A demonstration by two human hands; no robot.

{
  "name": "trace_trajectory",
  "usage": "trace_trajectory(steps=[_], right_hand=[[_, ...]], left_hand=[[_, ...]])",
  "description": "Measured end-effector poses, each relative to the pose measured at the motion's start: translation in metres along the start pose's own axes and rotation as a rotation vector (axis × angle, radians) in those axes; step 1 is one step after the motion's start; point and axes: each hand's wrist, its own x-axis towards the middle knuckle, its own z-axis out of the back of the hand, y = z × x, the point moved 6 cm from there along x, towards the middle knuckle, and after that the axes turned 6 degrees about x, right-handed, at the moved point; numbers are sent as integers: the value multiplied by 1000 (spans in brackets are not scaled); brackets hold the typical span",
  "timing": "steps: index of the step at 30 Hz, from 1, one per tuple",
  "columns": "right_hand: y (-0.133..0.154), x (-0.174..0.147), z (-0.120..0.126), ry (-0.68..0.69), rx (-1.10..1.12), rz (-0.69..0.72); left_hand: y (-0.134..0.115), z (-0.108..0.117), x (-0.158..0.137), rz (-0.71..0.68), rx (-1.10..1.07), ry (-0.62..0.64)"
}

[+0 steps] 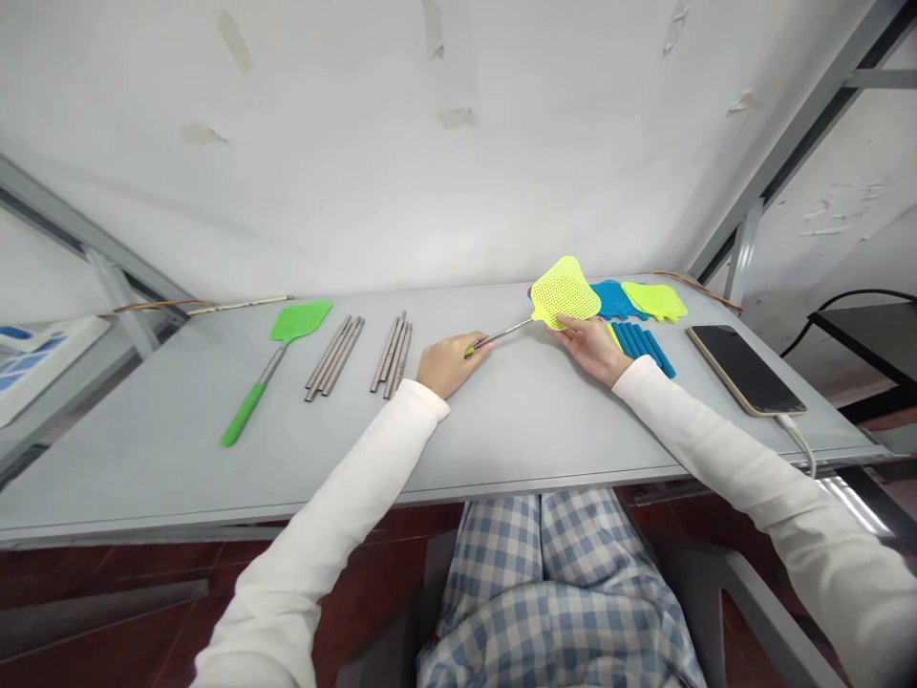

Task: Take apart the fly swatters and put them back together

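A yellow fly swatter (565, 294) with a perforated head and thin metal rod is held between both hands above the table. My left hand (451, 363) is closed around the handle end, where a bit of yellow shows by the fingers. My right hand (591, 346) grips the lower edge of the head, thumb on the front. Just right of that hand lie several blue handle sleeves (643, 348), with a sliver of yellow beside them. Behind them are blue swatter heads (616, 299) and yellow swatter heads (655, 300).
A green fly swatter (276, 368) lies at the left of the grey table (186, 401). Two groups of metal rods, the left rods (334, 357) and the right rods (392, 354), lie beside it. A phone (745, 368) with a cable is at the right. Behind stands a white wall.
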Motion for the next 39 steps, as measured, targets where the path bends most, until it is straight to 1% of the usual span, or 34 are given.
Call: trace_trajectory(steps=[3,8,13,19,27,32,36,39], right_hand=[[0,-2,-1,-1,-23,-1],[0,-6,-6,63,-15,9],[-4,-9,-7,64,-47,-8],[-5,-13,-14,83,-54,3],[-4,-18,-20,123,-63,-1],[-3,-19,-25,169,-63,4],[0,-20,-31,222,-61,-6],[2,-22,-34,248,-82,-17]], left_hand=[[0,0,0,0,4,4],[0,0,0,-5,-8,11],[-4,0,0,-94,-64,4],[-8,1,-2,-138,-82,-32],[-9,-3,-2,-136,-88,-39],[-10,6,-3,-114,-7,-62],[-11,21,-7,-80,87,-152],[-7,26,-8,-37,90,-204]])
